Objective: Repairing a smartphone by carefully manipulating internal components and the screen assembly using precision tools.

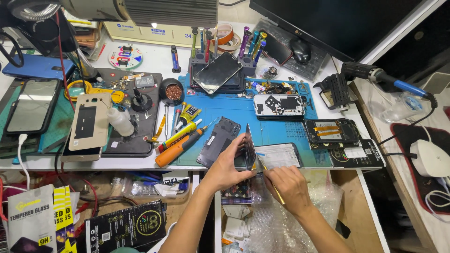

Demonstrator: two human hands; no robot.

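Two hands busy at the near edge of the white worktop (154, 61), about 6 o'clock of the blue rubber repair mat (234, 112). Left hand (225, 168) curled shut round the thin dark phone panel (250, 149), holding it upright on its edge, part over the mat, part past the worktop lip. Right hand (288, 185) pinched closed on a slim yellowish prying stick (272, 180), tip at the panel's lower edge, exact contact point too small to tell.

Risks, as I judge them: panel is thin and gripped at one side only, so too much lever force could crack or bend it. Stick could slip toward the left fingers. Panel hangs partly off the lip, so a loosened grip drops it into the bubble wrap (276, 220) below. Orange-handled screwdriver (180, 147) at 9 o'clock sits close enough for an elbow knock.
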